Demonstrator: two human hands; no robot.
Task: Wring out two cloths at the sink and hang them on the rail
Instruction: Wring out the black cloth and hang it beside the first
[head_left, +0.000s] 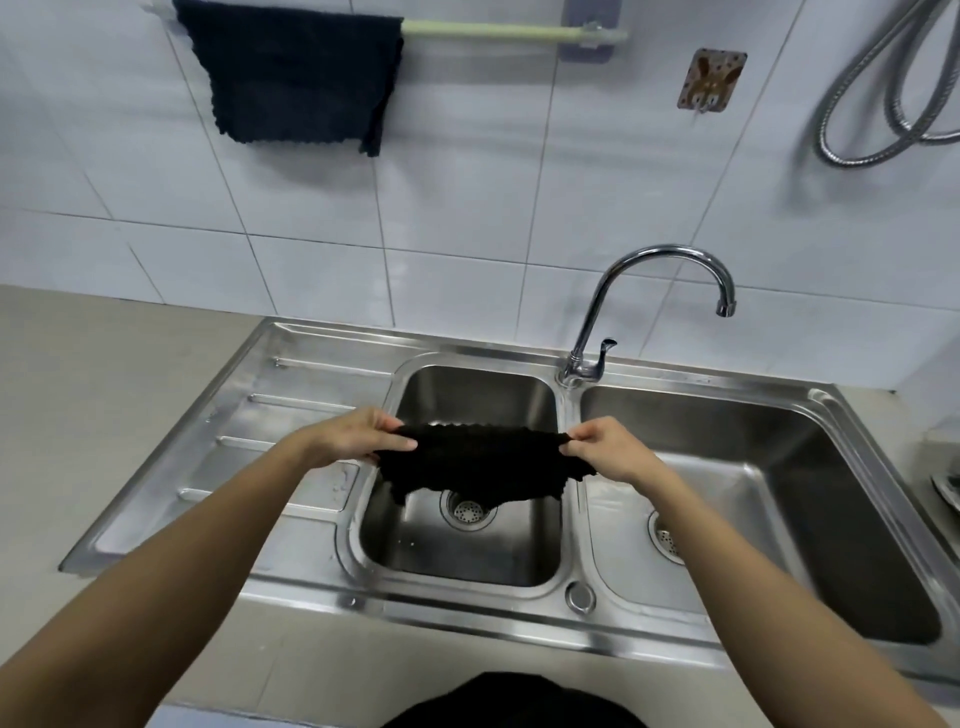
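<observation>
Both hands, left (358, 439) and right (605, 449), pinch the top corners of the cloth (475, 457) at frame centre; it sags, probably soft, limp and light.

The rail (514, 32) is bare right of the hung cloth (296, 73). The tap (649, 306) arches beside the way up from the sink (467, 587).

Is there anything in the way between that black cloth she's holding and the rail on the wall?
Nothing visible blocks it. The black cloth hangs over the sink, and the rail is bare right of the hung cloth.
</observation>
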